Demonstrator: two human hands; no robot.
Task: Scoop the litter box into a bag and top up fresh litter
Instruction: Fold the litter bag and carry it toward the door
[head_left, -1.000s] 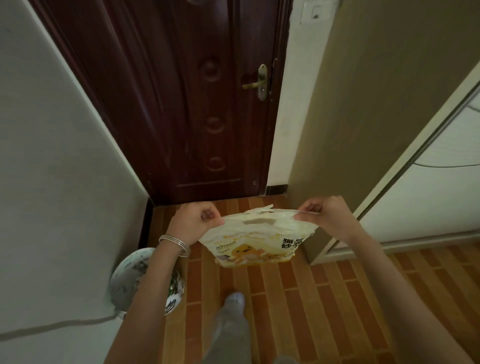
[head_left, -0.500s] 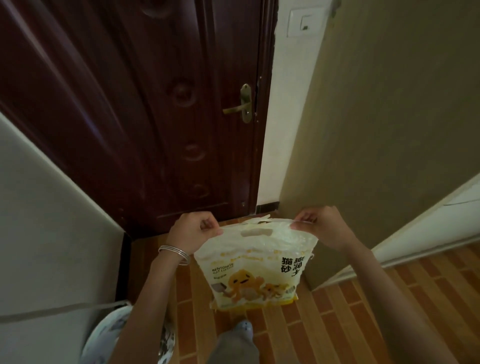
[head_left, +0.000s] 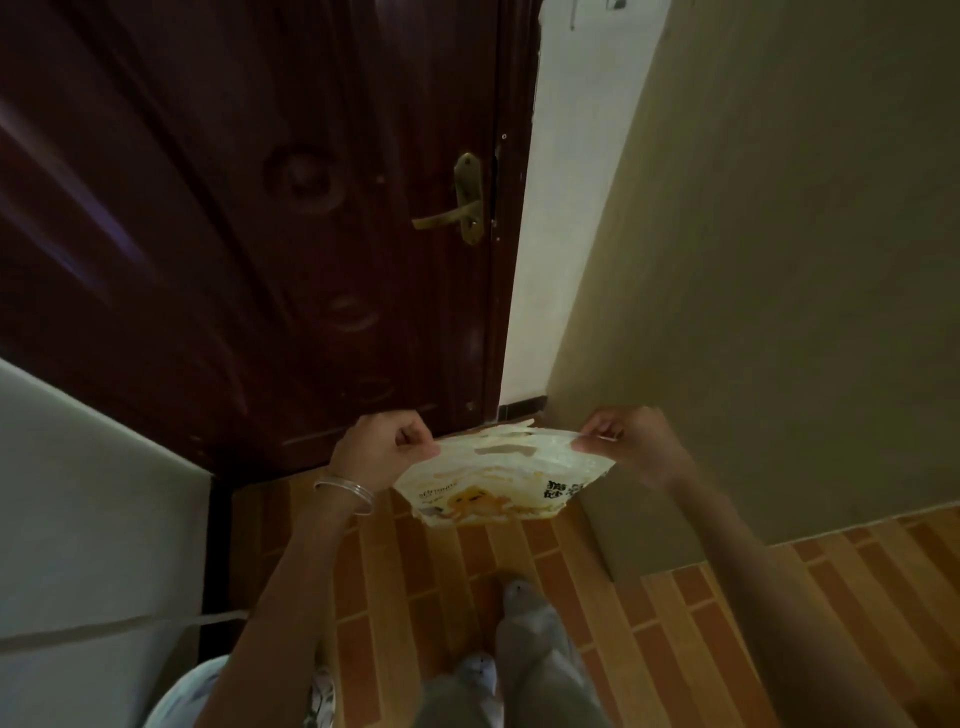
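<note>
Right at the bottom edge: pale slippers (head_left: 480, 670) and grey trouser legs on the orange-brown tiled floor (head_left: 727, 623). In the bottom left corner, a round white patterned thing (head_left: 176, 696), half hidden behind the left forearm, too cut off to name. Thin silver bangles (head_left: 345, 491) on the left wrist.

Up next, the litter bag (head_left: 498, 475): off the floor, stretched between both hands, yellow print and dark lettering facing down and this way, cut-out handle slot near its top edge. Left hand (head_left: 382, 449) on the top left corner, fingers (head_left: 415, 436) curled in tight and pinching the plastic. Right hand (head_left: 636, 449) on the top right corner, same story, pinching the edge between thumb and fingertips.

Tight quarters all round. Pale wall (head_left: 78, 519) close on the left, olive-beige panel (head_left: 779, 260) close on the right, its foot just beside the bag. Dead ahead, blocking the way: a dark brown door (head_left: 260, 234), shut, brass handle (head_left: 460, 208) at its right side, and a white strip of wall (head_left: 561, 208) between door and panel.
</note>
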